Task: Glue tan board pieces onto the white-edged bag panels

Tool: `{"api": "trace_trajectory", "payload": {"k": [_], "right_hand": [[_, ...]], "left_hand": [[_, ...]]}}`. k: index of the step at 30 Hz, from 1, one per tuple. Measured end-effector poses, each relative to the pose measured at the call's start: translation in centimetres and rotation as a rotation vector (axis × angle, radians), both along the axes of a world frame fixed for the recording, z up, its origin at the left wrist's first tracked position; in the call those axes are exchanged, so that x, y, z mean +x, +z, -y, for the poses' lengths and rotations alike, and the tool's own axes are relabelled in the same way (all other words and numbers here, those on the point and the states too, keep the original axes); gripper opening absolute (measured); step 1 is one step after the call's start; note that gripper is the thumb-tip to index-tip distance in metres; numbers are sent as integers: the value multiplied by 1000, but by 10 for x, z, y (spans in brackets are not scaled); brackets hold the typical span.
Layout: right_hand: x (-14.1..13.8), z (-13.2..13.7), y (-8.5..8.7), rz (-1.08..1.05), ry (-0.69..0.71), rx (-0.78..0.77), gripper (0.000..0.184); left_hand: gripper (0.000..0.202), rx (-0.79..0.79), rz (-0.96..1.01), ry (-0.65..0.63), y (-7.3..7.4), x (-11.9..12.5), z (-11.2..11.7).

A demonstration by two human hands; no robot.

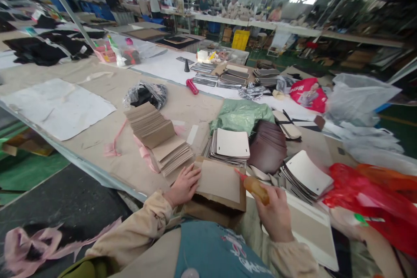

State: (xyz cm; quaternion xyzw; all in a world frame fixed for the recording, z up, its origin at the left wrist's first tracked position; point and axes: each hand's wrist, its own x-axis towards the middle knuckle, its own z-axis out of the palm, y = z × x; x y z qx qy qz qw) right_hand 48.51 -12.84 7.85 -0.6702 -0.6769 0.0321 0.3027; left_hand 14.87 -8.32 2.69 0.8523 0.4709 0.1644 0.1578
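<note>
A flat beige panel [219, 180] lies on a brown cardboard box [213, 210] in front of me. My left hand [185, 184] rests on the panel's left edge, its fingers stretched out. Wrapped round an amber squeeze bottle [257, 189] with a red nozzle is my right hand [275, 213]. The nozzle's tip is at the panel's upper right edge; whether it touches cannot be made out. Left of the box, beige pieces [153, 126] stand in leaning rows. A stack of cream panels [230, 143] sits just behind the box.
Brown leather-like pieces [269, 145] and another cream stack [308, 173] lie to the right. Beyond them are a red plastic bag [371, 191] and another person's forearm [374, 239]. A green bag [243, 115], a bagged black bundle [146, 94] and a pink bottle [192, 87] sit farther back.
</note>
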Motion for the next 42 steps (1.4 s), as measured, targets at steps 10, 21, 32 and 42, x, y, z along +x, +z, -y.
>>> {"api": "trace_trajectory", "payload": {"k": [10,21,32,42], "right_hand": [[-31,-3,-2,-44,17,3,33],[-86,-35,-7,-160,218,-62,29],[-8,1,0,-70,-124,-74,47],[-14,11,8,-464,-191,-278,55]], "left_hand": [[39,7,20,-10,1,0,-1],[40,24,37,-16,-4,-3,-1],[38,5,36,-17,0,-2,0],[33,64,184,-58,-5,-5,-8]]}}
